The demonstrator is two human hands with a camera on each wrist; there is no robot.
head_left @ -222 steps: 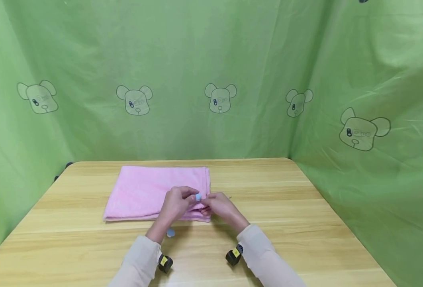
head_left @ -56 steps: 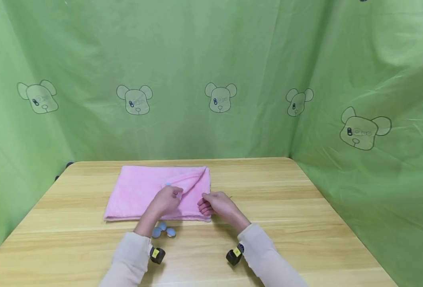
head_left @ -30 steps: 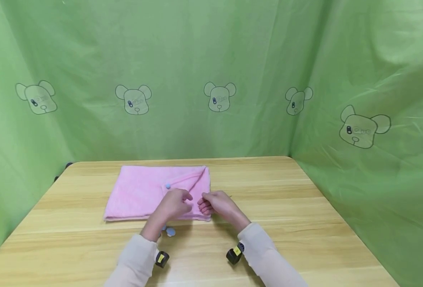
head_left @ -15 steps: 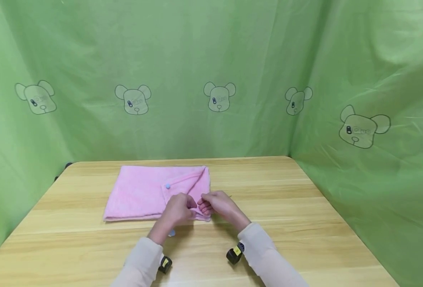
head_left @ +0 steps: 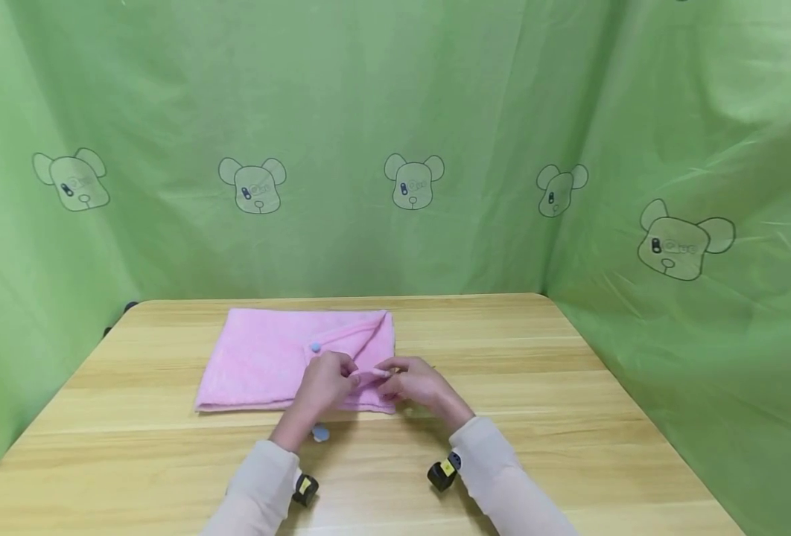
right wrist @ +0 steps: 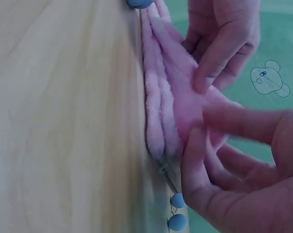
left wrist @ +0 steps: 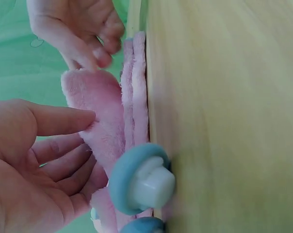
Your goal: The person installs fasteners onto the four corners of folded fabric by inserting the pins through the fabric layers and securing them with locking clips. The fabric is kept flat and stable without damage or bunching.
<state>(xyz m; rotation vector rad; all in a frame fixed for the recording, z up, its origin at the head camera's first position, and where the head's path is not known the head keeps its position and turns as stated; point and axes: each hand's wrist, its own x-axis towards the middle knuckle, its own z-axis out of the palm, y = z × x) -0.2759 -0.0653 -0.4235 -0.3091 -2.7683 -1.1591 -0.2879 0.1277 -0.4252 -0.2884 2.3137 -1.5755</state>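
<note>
A folded pink plush cloth [head_left: 261, 361] lies at the middle-left of the table. My left hand [head_left: 325, 383] pinches a raised flap [left wrist: 100, 107] of it between thumb and fingers. At the cloth's right side, my right hand [head_left: 422, 383] also pinches this flap; its fingers blur in the right wrist view. A blue round cap [head_left: 316, 348] sits on the folded-back corner. Below my left wrist, blue round pieces [head_left: 319, 432] lie on the table, partly hidden by the arm. Close up, one shows a blue cap [left wrist: 127, 177] with a white stem.
Beyond the cloth's right end are a thin metal piece [right wrist: 165, 170] and two small blue balls [right wrist: 177, 222], mostly hidden in the head view. The wooden table [head_left: 536, 447] has green curtains [head_left: 328, 253] behind and at both sides.
The left hand has come from the folded-back corner to the cloth's front right part and lifted a flap. The right hand's fingers have moved onto that flap. Earlier, more blue pieces showed beside the left wrist.
</note>
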